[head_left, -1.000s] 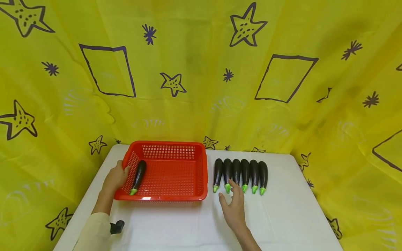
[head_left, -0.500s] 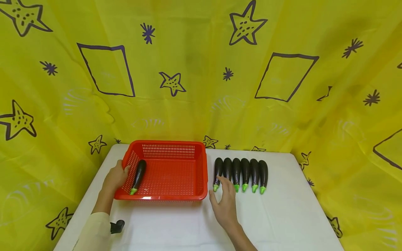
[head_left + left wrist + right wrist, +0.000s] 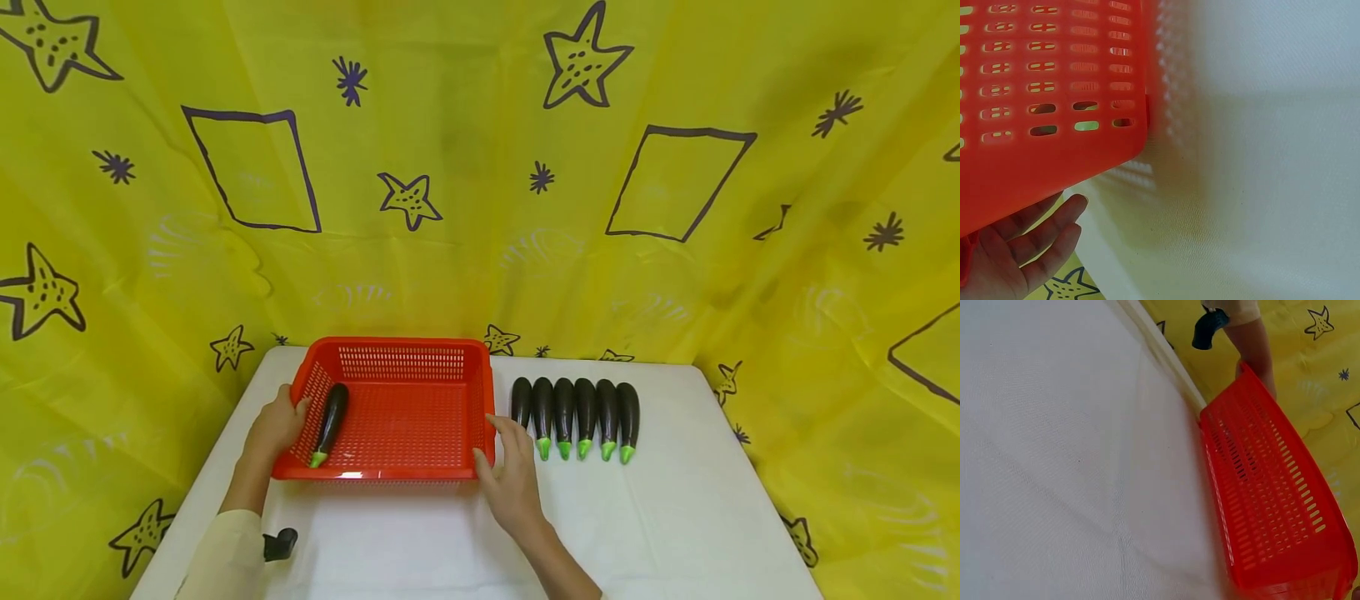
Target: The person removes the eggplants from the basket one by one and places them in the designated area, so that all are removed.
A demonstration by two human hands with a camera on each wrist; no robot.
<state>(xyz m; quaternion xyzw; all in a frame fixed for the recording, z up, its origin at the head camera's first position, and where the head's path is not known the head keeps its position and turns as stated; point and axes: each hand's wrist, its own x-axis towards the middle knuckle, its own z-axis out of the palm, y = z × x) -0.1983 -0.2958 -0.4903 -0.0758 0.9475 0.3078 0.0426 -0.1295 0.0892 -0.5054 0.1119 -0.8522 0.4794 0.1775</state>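
My left hand (image 3: 276, 427) grips the left rim of a red perforated plastic basket (image 3: 405, 473), thumb over the rim. In the left wrist view the fingers (image 3: 1054, 234) show below the basket's wall (image 3: 1035, 162). Inside the basket, along its left side, lies one dark eggplant (image 3: 330, 421) with a green stem end. At the right rim is my right hand (image 3: 513, 487), thumb and index finger apart and their tips over the rim. Most of this hand falls outside the right wrist view, where the basket (image 3: 1272, 506) shows at the right.
Several eggplants (image 3: 585, 417) lie side by side on the white-covered table (image 3: 675, 517), right of the basket; the right hand partly covers the leftmost eggplant. A yellow curtain (image 3: 465, 275) with drawn stars surrounds the back and sides. A black device (image 3: 280, 544) sits at the left wrist.
My right hand has moved left from in front of the eggplant row to the basket's right rim. The left hand, basket and eggplants stay in place.
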